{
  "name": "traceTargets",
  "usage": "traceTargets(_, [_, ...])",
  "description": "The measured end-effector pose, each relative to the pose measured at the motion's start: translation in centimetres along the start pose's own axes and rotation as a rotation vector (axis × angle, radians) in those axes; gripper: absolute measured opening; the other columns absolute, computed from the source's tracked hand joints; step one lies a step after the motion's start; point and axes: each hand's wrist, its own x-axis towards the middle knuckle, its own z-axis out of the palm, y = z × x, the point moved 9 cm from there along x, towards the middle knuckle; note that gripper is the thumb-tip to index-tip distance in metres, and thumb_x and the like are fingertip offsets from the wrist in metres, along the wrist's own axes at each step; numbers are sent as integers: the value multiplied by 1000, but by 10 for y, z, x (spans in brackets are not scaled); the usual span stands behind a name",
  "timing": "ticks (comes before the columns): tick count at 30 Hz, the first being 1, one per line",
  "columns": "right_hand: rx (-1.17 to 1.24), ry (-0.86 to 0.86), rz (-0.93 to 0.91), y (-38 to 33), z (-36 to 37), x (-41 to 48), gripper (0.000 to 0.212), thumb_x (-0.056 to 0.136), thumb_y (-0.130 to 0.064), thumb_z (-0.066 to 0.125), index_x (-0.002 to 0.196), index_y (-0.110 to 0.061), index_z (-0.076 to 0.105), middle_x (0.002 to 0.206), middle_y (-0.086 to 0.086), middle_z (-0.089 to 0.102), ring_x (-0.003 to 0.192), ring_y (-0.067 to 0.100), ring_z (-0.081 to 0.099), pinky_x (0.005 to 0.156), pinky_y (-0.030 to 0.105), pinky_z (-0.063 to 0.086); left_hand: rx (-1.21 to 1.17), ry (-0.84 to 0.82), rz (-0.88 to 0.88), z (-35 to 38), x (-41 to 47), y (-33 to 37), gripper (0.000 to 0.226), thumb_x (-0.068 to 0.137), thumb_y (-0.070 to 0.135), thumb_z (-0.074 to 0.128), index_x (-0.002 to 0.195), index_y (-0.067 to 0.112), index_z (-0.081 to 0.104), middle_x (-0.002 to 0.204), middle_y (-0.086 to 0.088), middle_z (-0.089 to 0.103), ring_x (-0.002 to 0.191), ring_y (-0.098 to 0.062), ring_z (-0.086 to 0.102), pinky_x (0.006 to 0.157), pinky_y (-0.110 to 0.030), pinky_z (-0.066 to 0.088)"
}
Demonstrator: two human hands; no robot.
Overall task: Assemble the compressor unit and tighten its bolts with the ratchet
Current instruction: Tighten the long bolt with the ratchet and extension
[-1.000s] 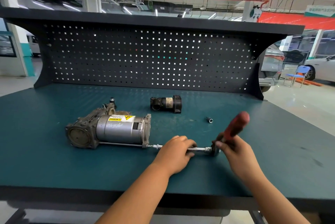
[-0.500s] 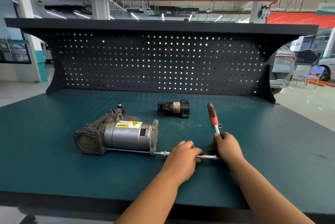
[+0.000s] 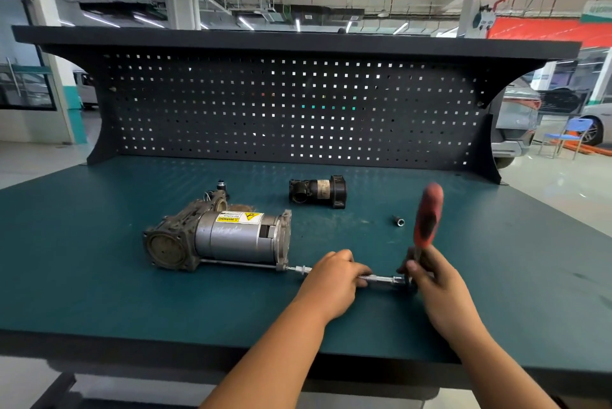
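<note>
Compressor unit (image 3: 218,239) lay on its side on the green benchtop (image 3: 99,292), yellow warning label facing up. Left hand (image 3: 331,282) gripped the extension bar (image 3: 381,278), which ran in line with the long bolt (image 3: 238,263) on the unit's near side. Right hand (image 3: 433,282) held the ratchet (image 3: 427,219) near its head, with the red handle raised and blurred. Loose socket (image 3: 399,220) lay just beyond the right hand. Small black part (image 3: 318,192) sat farther back, before the pegboard (image 3: 281,110).

We note a teal tabletop (image 3: 86,282) with a perforated back panel (image 3: 298,110). Lying on it: the compressor unit (image 3: 218,239) on its side, left of centre; a black cylindrical part (image 3: 318,191) behind it, apart; a small socket (image 3: 399,220) farther right.
</note>
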Motion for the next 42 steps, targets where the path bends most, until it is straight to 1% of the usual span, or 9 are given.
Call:
traceTargets(3, [-145,-88,-47,-8,-2,-22,25,90,-6,59,79,-27,59,84,0,64,89,17,58,74,12,38,-14,-11,-26,1,3,-2,29,96,24,52,123,24,62,104,-7,52,106,-24,45,88,-32,37])
traceTargets(6, [-295,-243,-113,-10,6,-39,28,87,-4,63,101,-28,62,117,-7,59,120,5,46,96,17,32,-16,-32,-42,2,4,-5,29,95,26,51,123,24,62,106,-8,53,107,-25,45,88,-32,37])
traceTargets(8, [-363,-270,-126,-7,7,-46,43,81,-8,70,107,-39,55,128,-15,48,125,-1,39,97,9,25,-14,-26,-43,1,3,-5,29,95,26,51,122,25,62,106,-8,53,106,-25,46,87,-31,37])
traceTargets(12, [-307,-124,-155,-15,-4,-34,30,79,-12,73,84,-38,59,92,-19,66,90,7,62,74,9,40,2,-15,-36,0,3,-4,29,96,27,50,123,26,61,108,-6,54,107,-23,45,88,-31,36])
traceTargets(15, [-194,-24,-26,-6,-5,-5,19,91,-24,57,73,-31,59,69,-11,67,73,8,59,66,13,41,10,22,-19,-1,2,-4,29,95,30,51,121,27,61,106,-2,54,108,-20,45,87,-30,38])
traceTargets(19, [-185,30,94,2,3,39,31,96,-40,44,74,-25,59,58,-9,68,68,16,62,65,30,42,18,41,-15,-3,2,-4,35,88,38,57,123,30,58,105,2,53,109,-17,45,87,-28,38])
traceTargets(25, [89,48,229,21,22,74,49,99,-43,39,71,-6,57,36,-1,46,31,13,41,39,21,35,36,51,-15,-4,2,-4,32,91,36,56,121,27,60,106,0,54,109,-19,46,85,-30,38])
traceTargets(33, [187,-50,417,54,38,73,30,97,-27,49,75,-8,45,50,3,36,42,17,32,46,26,30,65,53,7,-4,3,-1,27,92,37,54,111,21,66,99,-2,52,103,-20,46,77,-30,34])
traceTargets(42, [160,-57,214,35,24,45,30,96,-26,51,71,-14,40,55,-2,43,52,17,38,53,30,34,-5,-1,-20,-3,2,-3,30,92,38,54,117,24,65,88,3,39,101,-20,46,73,-26,31])
